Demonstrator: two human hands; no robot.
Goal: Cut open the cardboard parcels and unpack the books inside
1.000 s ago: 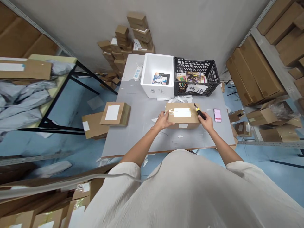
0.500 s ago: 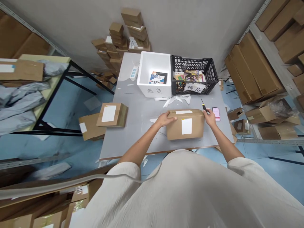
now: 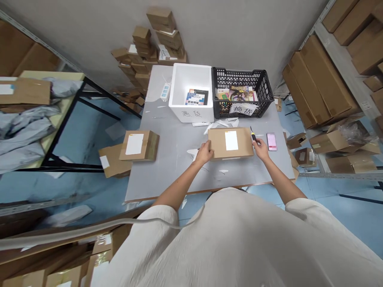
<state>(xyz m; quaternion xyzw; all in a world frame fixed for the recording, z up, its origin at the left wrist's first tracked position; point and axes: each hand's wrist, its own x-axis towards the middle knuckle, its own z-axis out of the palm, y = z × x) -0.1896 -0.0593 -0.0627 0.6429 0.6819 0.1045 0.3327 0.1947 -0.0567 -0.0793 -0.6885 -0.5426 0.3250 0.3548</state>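
Note:
A brown cardboard box (image 3: 243,142) with a white label on its upper face lies on the grey table (image 3: 167,175). Its left end is gripped by my left hand (image 3: 205,153), fingers closed against the cardboard. At the box's right end, my right hand (image 3: 261,150) is closed around a black and yellow utility knife (image 3: 254,137) with its tip pointing away from me. That hand's fingers also seem to touch the box. A phone with a lit pink screen (image 3: 271,142) lies just right of my right hand.
Behind the box stand a white foam bin (image 3: 191,115) and a black plastic crate (image 3: 265,93), both holding books. A labelled carton (image 3: 139,146) sits at the table's left edge. Paper scraps (image 3: 223,123) lie before the bins. Stacked boxes (image 3: 169,38) rise by the wall; shelves flank the right.
The box has tipped and shifted away from me, so its labelled face now points more upward. My left hand moved from its top edge to its left end; the knife stayed in my right.

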